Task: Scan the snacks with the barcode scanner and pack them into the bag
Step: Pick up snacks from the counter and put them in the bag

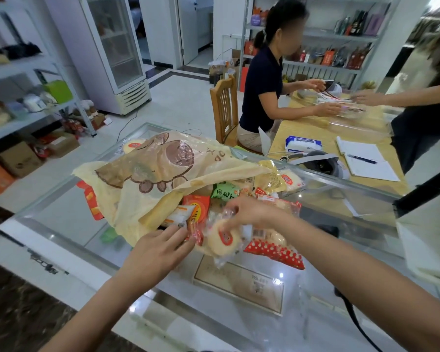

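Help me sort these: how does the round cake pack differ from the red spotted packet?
The round cake pack is clear with a red sticker; the red spotted packet shows white spots on red. The right hand pinches the round cake pack; the red spotted packet lies on the counter. Both hold pale bakes.

Bright, even, cool-white indoor light from overhead. Small lamp glints on the glass counter (61,214) toward its near edge (pinpoints only). Crinkle glare on the clear snack wrapper (224,240). Soft, faint shadows. Motion smear on the right hand (249,212). Heavy wide-angle bowing at frame edges; soft, smeared far-right side.
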